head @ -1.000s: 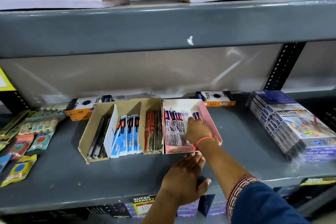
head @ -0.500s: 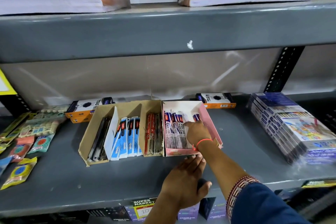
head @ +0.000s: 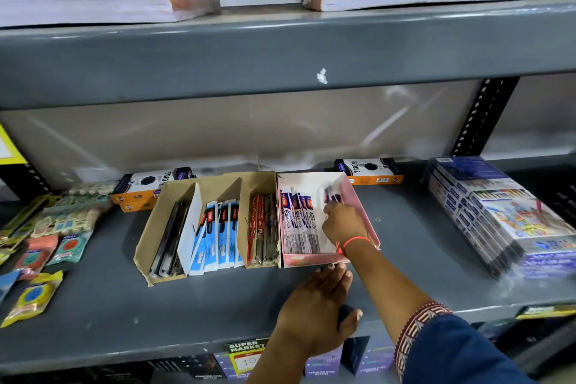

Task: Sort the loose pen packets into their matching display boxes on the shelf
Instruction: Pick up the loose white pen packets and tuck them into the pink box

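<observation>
Inside pink box [head: 364, 212], right hand [head: 343, 223] fingers clamped on "Cze click" packets [head: 300, 221].

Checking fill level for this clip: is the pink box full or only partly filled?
Partly filled. The pink box holds pen packets along its left side; white floor shows at the back, and the right hand covers the rest.

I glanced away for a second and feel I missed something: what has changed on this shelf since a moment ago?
Very little. The right hand stays inside the pink box, its grip on a pen packet, which now looks blurred and tipped up a bit, as if being shuffled into the row. The left hand still rests on the shelf by the box's front edge. The cardboard box and everything else stayed put.
</observation>
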Available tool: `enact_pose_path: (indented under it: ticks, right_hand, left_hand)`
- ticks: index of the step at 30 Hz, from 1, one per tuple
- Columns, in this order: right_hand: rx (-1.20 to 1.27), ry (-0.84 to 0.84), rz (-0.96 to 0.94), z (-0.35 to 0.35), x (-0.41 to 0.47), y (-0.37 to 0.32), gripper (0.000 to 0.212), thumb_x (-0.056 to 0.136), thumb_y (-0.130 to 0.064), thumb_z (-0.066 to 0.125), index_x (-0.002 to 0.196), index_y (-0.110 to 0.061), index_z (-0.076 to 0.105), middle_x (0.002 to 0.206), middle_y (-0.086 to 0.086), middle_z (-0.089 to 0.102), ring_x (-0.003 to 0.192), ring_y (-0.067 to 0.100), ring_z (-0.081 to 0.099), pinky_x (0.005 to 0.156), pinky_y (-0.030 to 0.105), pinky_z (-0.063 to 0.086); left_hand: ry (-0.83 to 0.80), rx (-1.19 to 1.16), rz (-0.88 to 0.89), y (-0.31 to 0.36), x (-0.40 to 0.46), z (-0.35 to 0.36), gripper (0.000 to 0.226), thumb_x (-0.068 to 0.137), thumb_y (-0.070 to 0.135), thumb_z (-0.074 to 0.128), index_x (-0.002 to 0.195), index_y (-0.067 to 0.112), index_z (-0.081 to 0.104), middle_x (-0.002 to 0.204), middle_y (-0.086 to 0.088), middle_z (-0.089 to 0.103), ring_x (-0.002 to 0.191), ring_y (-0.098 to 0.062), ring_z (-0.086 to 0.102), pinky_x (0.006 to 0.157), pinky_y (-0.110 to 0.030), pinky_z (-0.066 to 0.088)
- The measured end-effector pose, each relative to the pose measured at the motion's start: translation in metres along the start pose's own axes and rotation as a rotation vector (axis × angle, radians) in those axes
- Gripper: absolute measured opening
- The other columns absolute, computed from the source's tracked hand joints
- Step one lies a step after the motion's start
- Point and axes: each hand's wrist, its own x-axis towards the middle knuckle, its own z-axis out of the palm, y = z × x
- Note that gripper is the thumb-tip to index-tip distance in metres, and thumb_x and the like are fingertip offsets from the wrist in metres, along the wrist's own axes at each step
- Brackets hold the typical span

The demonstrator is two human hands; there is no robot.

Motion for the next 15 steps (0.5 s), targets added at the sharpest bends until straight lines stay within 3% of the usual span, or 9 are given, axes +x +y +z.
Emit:
enact_pose_path:
  ticks: [3,7,10,15]
  right_hand:
    - [-0.005,0.043,-0.027,-0.003,-0.001,0.001,0.045,0.084,0.007,0.037,0.125,-0.006,0.053,0.112,0.022,0.068,0.103,0.037,0.065,0.088,0.041,0.055]
    - [-0.001,0.011,-0.025,-0.003,-0.002,0.002,0.042,0.085,0.006,0.039,0.121,-0.004,0.057,0.113,0.02,0.067,0.102,0.035,0.066,0.09,0.041,0.055]
    - [-0.012,-0.029,-0.015,0.0,-0.001,0.004,0.038,0.087,0.003,0.041,0.12,-0.004,0.059,0.113,0.018,0.068,0.102,0.032,0.067,0.09,0.039,0.056]
    - [-0.116,0.022,-0.142,0.007,0.0,-0.001,0.038,0.089,-0.017,0.047,0.126,-0.016,0.057,0.128,0.016,0.058,0.117,0.032,0.056,0.099,0.044,0.05]
  left_hand:
    - [0.031,-0.004,0.038,0.0,0.0,0.001,0.058,0.095,0.048,0.022,0.119,0.014,0.062,0.124,-0.003,0.063,0.113,-0.016,0.059,0.091,-0.031,0.049]
    - [-0.01,-0.008,0.003,0.001,0.0,-0.001,0.071,0.094,0.051,0.006,0.121,0.014,0.06,0.126,-0.002,0.062,0.115,-0.015,0.057,0.092,-0.032,0.049]
    - [-0.014,-0.007,-0.005,0.0,-0.001,0.0,0.07,0.095,0.051,0.007,0.122,0.013,0.059,0.127,-0.003,0.061,0.116,-0.017,0.057,0.092,-0.034,0.05]
    - [0.023,0.022,0.035,0.002,0.0,-0.001,0.055,0.083,0.05,0.037,0.113,0.014,0.066,0.117,-0.002,0.067,0.108,-0.014,0.062,0.089,-0.028,0.049]
